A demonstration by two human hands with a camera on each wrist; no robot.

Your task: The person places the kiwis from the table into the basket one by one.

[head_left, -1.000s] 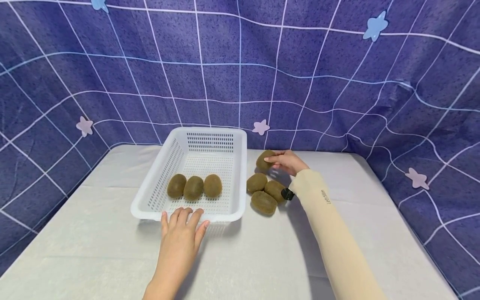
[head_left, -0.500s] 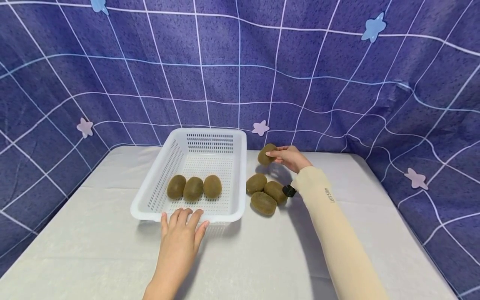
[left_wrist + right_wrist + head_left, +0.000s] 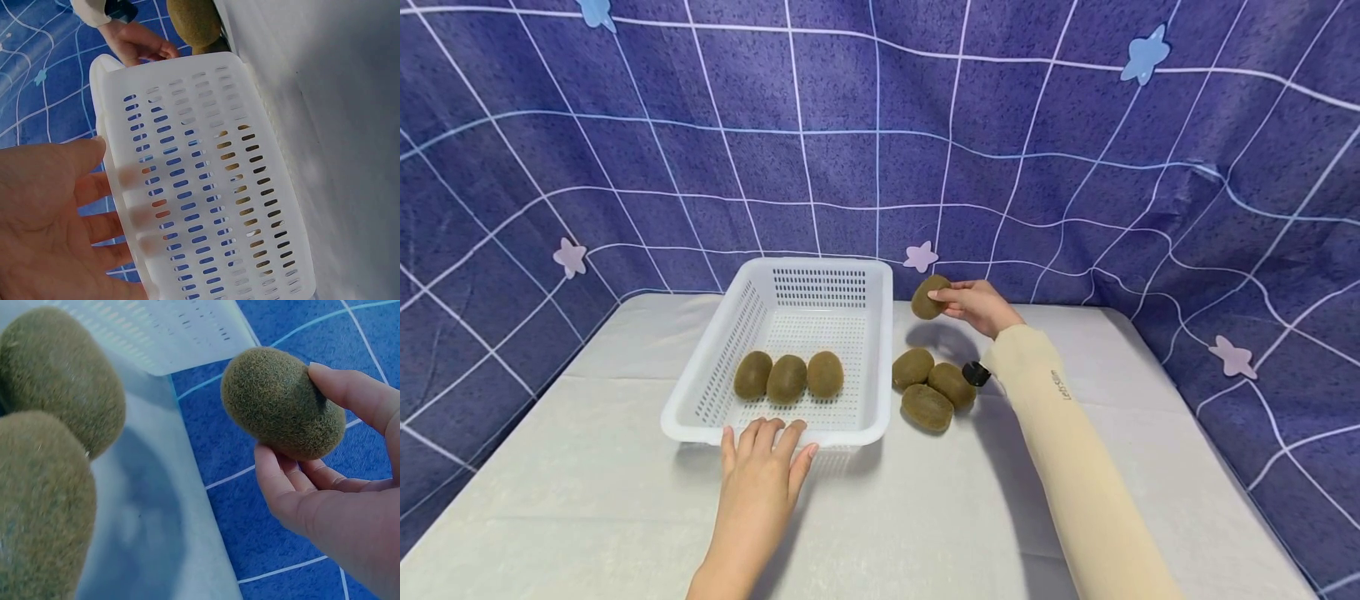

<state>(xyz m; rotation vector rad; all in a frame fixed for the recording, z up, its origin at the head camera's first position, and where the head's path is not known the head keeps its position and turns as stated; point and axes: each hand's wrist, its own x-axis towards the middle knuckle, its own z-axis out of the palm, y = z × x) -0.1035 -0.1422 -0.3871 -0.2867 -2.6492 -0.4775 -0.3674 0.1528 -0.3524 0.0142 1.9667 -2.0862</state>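
A brown kiwi [image 3: 930,297] is held between the thumb and fingers of my right hand [image 3: 981,307], raised above the table to the right of the basket. The right wrist view shows the same kiwi [image 3: 281,403] pinched at one end, apart from the others. My left hand [image 3: 758,475] grips the near rim of the white plastic basket [image 3: 850,436]; in the left wrist view its fingers reach over the rim and show through the slots. Inside the basket, three kiwis [image 3: 787,379] lie in a row. Three more kiwis [image 3: 927,407] sit clustered on the table beside its right wall.
A white cloth covers the table [image 3: 587,500]. Behind and at both sides hangs a blue curtain [image 3: 1037,167] with a pale grid and star shapes. The right sleeve [image 3: 1067,450] and a black wrist device [image 3: 976,373] pass close to the table kiwis.
My right hand has lifted its kiwi higher off the table, with a slight shift left at the end. The left hand, basket and other kiwis stay where they were.
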